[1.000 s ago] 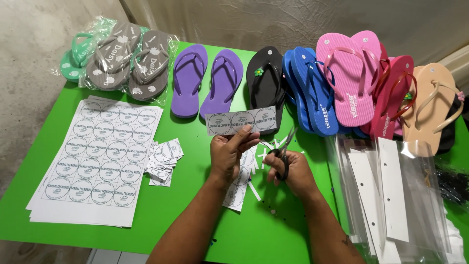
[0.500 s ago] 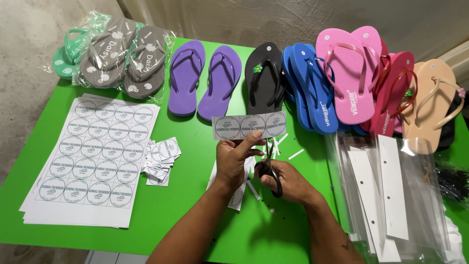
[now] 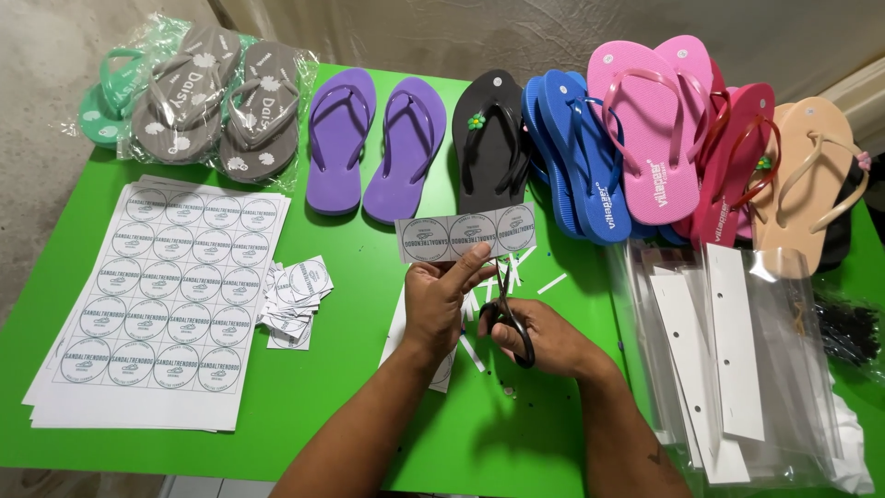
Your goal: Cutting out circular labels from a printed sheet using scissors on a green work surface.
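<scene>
The left hand pinches a narrow white paper strip printed with three round grey labels by its lower edge, thumb and fingers closed on it, and holds it level just above the bright green tabletop. The strip hangs in front of the toe of the single black rubber flip-flop with a small green flower. Right of the strip's lower edge, the right hand has its fingers through the dark loops of a pair of black-handled scissors, gripping them with the blades pointing up toward the strip. Cutting these well, as I judge it, means keeping the strip taut and flat, lining the blades up on the white gap between two circles, and closing in one straight stroke so no printed ring is clipped; the pinching fingers should stay left of the cut line. The blade tips are thin and partly lost against the strip and the white paper slivers below it, so whether the blades stand apart or together is not clear. Left of the strip lie a small heap of cut square labels and, further left, a stack of white sheets printed with round labels. More paper under the left wrist is mostly covered. Right of the strip, clear plastic bags with white card headers run off the lower edge.
</scene>
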